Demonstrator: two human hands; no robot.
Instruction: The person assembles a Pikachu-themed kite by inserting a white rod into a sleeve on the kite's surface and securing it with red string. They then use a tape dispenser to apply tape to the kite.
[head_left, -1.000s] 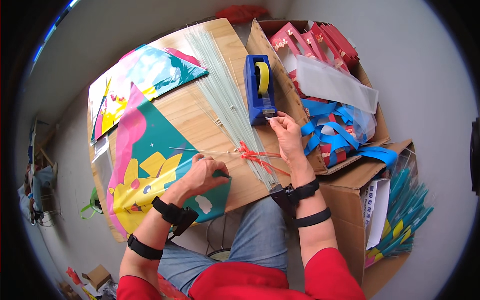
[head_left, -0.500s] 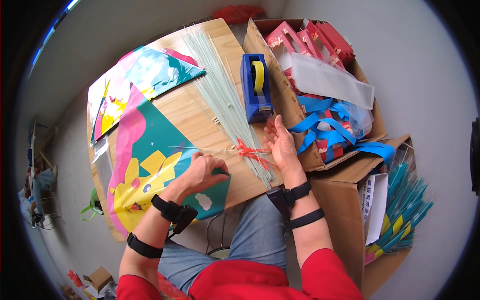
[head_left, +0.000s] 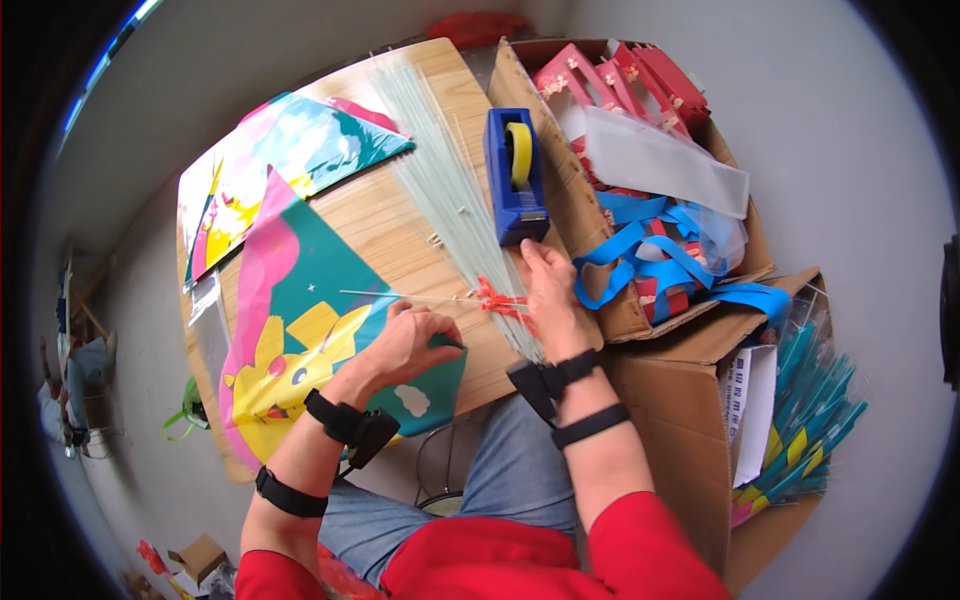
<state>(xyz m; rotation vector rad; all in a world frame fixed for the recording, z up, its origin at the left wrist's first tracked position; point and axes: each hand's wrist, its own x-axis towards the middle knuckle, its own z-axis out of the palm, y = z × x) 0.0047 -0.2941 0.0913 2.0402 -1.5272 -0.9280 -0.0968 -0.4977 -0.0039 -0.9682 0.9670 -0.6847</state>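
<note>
A printed kite sail (head_left: 325,250) in teal, pink and yellow, with a cartoon face, lies on the wooden board (head_left: 455,190). My left hand (head_left: 410,338) rests over its right side, fingers closed on a thin pale rod (head_left: 365,293) that runs across toward some red plastic pieces (head_left: 500,297). By the front end of a blue tape dispenser (head_left: 518,210) with a yellow roll (head_left: 518,155), my right hand (head_left: 553,300) has its fingertips drawn together. Whatever they pinch is too small to make out. Long translucent rods (head_left: 435,160) lie in a bundle beside the dispenser.
More printed sails (head_left: 320,140) lie at the back left. On the right, a cardboard box (head_left: 545,140) holds red boxes (head_left: 665,85), a white sleeve (head_left: 660,160) and blue ribbon (head_left: 625,265). A nearer carton (head_left: 670,440) holds teal bundles (head_left: 800,420).
My right hand has moved up and left to the dispenser's front end, its spread fingers now together. My left hand has stayed almost in place on the rod.
</note>
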